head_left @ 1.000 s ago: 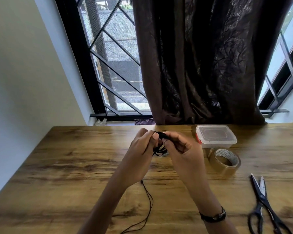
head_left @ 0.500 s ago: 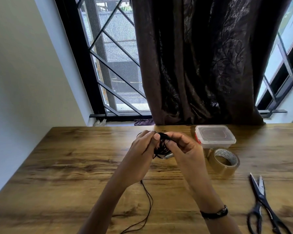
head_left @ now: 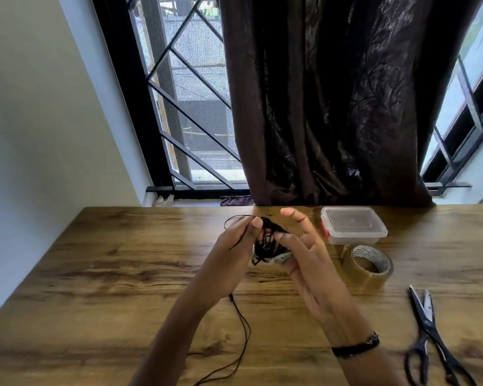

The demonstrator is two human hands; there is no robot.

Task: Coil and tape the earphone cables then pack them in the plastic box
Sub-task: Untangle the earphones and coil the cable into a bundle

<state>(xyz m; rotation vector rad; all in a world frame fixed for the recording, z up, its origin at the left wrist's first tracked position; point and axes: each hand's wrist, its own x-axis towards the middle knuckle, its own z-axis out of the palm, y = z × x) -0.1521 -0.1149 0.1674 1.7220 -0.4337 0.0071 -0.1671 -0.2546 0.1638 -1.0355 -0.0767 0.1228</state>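
Observation:
A black earphone cable is bunched in loops between my two hands above the middle of the wooden table. My left hand pinches the loops from the left. My right hand holds the bundle from the right with thumb and lower fingers, its index finger lifted straight. A loose length of the cable hangs below my left wrist and trails over the table toward the near edge. The clear plastic box stands lidded at the back right, with a roll of brown tape just in front of it.
Black-handled scissors lie at the right near the table's front edge. A dark curtain and a barred window rise behind the table. A white wall runs along the left.
My right hand has opened up, lifting its index finger off the bundle and shifting slightly right. The cable loops show more between the hands. The left hand keeps its pinch.

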